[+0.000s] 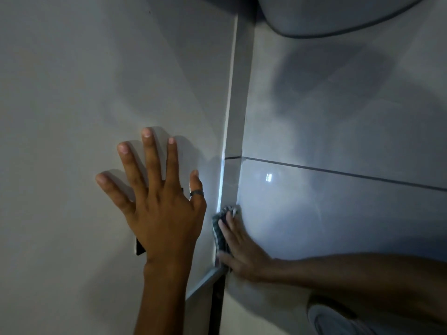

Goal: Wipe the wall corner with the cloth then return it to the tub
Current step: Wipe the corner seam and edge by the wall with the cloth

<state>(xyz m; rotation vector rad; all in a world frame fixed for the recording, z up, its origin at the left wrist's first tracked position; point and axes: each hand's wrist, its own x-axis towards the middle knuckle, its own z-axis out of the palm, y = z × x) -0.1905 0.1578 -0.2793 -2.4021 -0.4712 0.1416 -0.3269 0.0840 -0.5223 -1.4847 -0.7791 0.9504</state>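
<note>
Two hands near the wall corner (231, 117): right hand (242, 247) presses the cloth (219, 234) on it, left hand (159, 201) beside, flat, fingers spread wide.

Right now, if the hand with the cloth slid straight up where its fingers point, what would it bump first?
Probably nothing solid: the right hand with the cloth would cross the dark grout line along the wall corner.

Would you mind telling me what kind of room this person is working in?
Probably a bathroom: glossy wall tiles with grout lines meet at a corner, and a rounded white fixture, maybe a basin or water heater, hangs above.
</note>
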